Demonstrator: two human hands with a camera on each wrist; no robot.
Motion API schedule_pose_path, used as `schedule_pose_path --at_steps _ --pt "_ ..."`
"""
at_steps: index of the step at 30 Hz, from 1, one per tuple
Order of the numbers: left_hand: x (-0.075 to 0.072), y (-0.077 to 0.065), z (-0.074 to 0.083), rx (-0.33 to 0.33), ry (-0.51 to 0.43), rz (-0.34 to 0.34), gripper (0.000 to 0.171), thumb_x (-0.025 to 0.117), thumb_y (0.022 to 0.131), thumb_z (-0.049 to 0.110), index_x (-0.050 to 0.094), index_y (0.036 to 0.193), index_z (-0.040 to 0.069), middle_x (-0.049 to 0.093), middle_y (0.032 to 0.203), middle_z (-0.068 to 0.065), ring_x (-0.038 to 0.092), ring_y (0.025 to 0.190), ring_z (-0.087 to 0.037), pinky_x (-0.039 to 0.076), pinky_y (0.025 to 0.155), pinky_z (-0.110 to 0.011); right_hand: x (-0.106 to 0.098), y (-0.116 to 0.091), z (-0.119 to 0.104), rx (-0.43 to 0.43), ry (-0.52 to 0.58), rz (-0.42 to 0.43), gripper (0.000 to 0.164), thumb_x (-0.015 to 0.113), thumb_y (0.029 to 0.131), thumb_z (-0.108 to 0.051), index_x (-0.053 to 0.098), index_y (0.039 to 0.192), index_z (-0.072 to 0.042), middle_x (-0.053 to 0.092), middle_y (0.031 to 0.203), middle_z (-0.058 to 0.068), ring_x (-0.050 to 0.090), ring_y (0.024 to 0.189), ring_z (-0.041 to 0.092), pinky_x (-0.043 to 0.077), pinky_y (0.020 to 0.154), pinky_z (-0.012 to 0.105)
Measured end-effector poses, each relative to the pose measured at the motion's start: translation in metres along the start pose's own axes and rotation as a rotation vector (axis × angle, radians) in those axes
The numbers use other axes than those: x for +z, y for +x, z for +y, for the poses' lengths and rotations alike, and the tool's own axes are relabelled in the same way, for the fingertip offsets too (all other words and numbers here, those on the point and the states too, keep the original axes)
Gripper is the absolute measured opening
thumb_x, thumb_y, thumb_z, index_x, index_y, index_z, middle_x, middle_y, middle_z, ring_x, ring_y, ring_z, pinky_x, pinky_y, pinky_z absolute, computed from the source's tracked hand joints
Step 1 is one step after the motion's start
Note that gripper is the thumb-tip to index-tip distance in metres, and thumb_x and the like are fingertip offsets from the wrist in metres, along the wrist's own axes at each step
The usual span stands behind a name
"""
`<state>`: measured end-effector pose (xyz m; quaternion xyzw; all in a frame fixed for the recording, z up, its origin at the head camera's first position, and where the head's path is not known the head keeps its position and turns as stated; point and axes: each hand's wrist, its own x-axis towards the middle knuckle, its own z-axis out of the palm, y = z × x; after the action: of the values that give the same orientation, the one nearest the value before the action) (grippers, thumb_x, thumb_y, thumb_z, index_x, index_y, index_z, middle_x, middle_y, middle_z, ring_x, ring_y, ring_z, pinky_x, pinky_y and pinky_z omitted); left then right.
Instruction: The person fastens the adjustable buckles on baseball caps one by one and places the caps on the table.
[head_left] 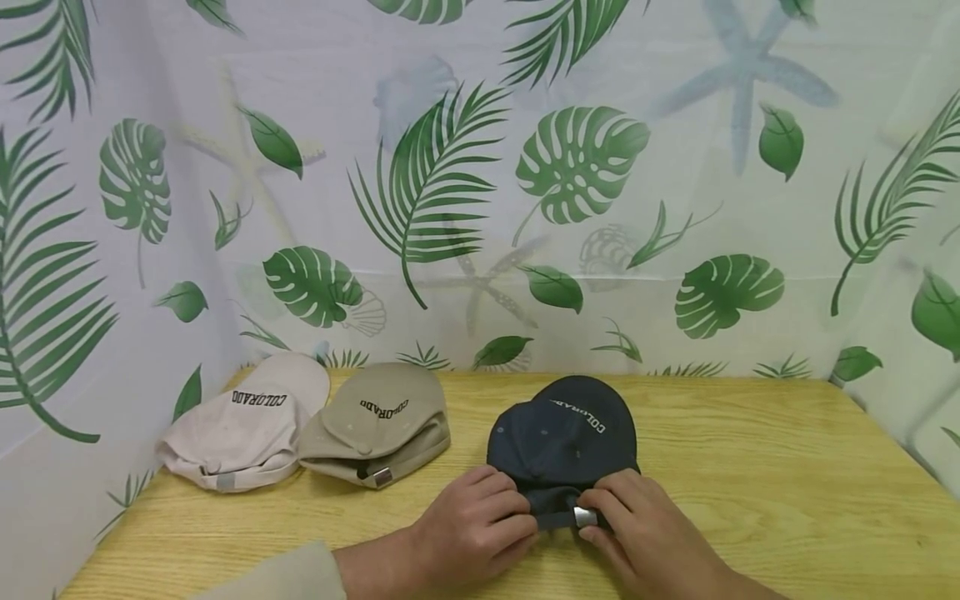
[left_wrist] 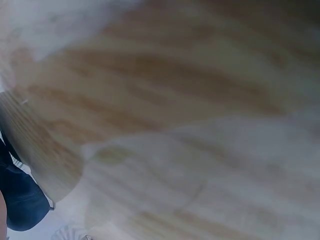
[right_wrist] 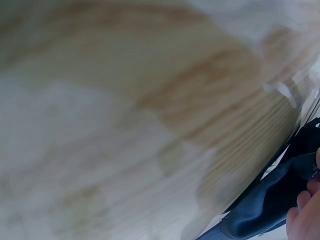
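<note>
A navy baseball cap [head_left: 551, 446] with "COLORADO" lettering lies on the table, its back opening and strap towards me. My left hand [head_left: 476, 525] grips the left side of the back edge, fingers curled at the strap. On the right, my right hand [head_left: 648, 521] pinches the strap next to its silver buckle [head_left: 585, 517]. The left wrist view catches only part of the navy cap [left_wrist: 22, 200] at its left edge. In the right wrist view, fingers [right_wrist: 307, 210] hold the dark cap fabric [right_wrist: 265, 202] at the lower right corner.
Left of the navy cap lie a beige cap [head_left: 390, 417] and a pale pinkish cap [head_left: 247, 417], side by side and touching, both lettered "COLORADO". They rest on a yellow wood-grain table [head_left: 787, 467]. A leaf-print cloth [head_left: 465, 50] hangs behind and at both sides.
</note>
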<state>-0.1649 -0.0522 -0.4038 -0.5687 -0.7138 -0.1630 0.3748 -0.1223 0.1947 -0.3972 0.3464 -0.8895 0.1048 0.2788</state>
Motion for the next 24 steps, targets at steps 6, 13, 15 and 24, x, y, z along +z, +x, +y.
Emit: schedule_pose_path --at_steps 6,13,15,24 --pt "0.0021 -0.0006 0.0005 -0.025 0.013 0.007 0.008 0.074 0.077 0.023 0.069 0.082 0.023 0.062 0.082 0.011 0.053 0.076 -0.006 0.040 0.071 -0.020 0.0009 0.0000 0.0010 -0.016 0.020 0.006 0.026 0.072 0.078 -0.027 0.060 0.100 -0.020 0.052 0.096 -0.013 0.043 0.085 0.002 0.040 0.072 0.024" --pt "0.0050 -0.0030 0.0020 -0.057 0.040 -0.041 0.009 0.073 0.078 0.026 0.069 0.086 0.023 0.062 0.082 0.012 0.052 0.076 -0.005 0.039 0.070 -0.021 0.0034 0.0000 0.0000 -0.046 0.043 0.050 0.027 0.073 0.078 -0.025 0.059 0.100 -0.019 0.052 0.096 -0.013 0.042 0.084 0.000 0.033 0.075 0.016" --pt "0.0053 -0.0034 0.0022 -0.052 0.040 -0.036 0.009 0.073 0.078 0.025 0.069 0.086 0.023 0.062 0.081 0.012 0.052 0.075 -0.006 0.039 0.070 -0.021 0.0033 -0.0005 -0.0008 -0.044 0.055 0.041 0.026 0.072 0.079 -0.026 0.059 0.100 -0.019 0.051 0.096 -0.014 0.042 0.085 0.000 0.032 0.076 0.015" --pt "0.0030 -0.0020 0.0008 -0.011 0.044 0.060 0.009 0.074 0.076 0.020 0.069 0.083 0.022 0.063 0.082 0.009 0.054 0.076 -0.007 0.041 0.072 -0.022 0.0018 -0.0003 -0.0022 -0.047 0.037 0.063 0.025 0.073 0.079 -0.028 0.060 0.098 -0.018 0.052 0.094 -0.014 0.041 0.083 -0.001 0.031 0.075 0.013"
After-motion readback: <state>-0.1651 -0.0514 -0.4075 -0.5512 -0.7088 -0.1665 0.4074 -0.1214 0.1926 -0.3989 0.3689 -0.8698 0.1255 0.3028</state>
